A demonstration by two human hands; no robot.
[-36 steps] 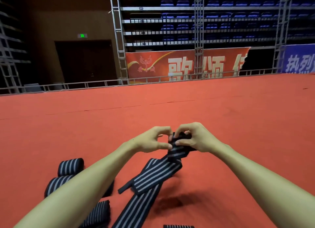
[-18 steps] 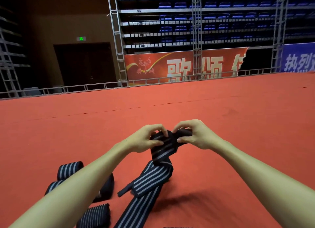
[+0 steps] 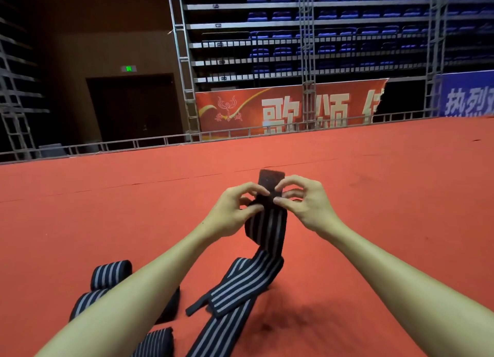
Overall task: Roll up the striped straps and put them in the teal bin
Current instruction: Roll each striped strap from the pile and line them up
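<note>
- While only the head view is on hand, it shows the work plainly: the left hand and the right hand meet above the red carpet. Each pinches the upper end of a striped strap between thumb and fingertips, with the other fingers loosely curled.
- The strap's plain dark end tab stands upright above the fingers. The rest hangs down, folds over itself on the carpet and runs off past the bottom edge.
- Handling, as I judge it: light, soft, stretchy webbing that flops and twists. The roll is best started at the tab end with both hands, edges kept square and the band kept taut, or the coil may skew and spring loose.
- Three rolled straps lie on the carpet to the left: one farthest out, one partly behind the left forearm, and one at the bottom edge.
- The teal bin is not in view, so I cannot tell where it is.
- Beyond the carpet are a metal railing, a red banner and tiers of blue seats, all well apart from the hands.
- The likeliest hindrance is the strap's own folded tail, which could drag or tangle during rolling.
</note>
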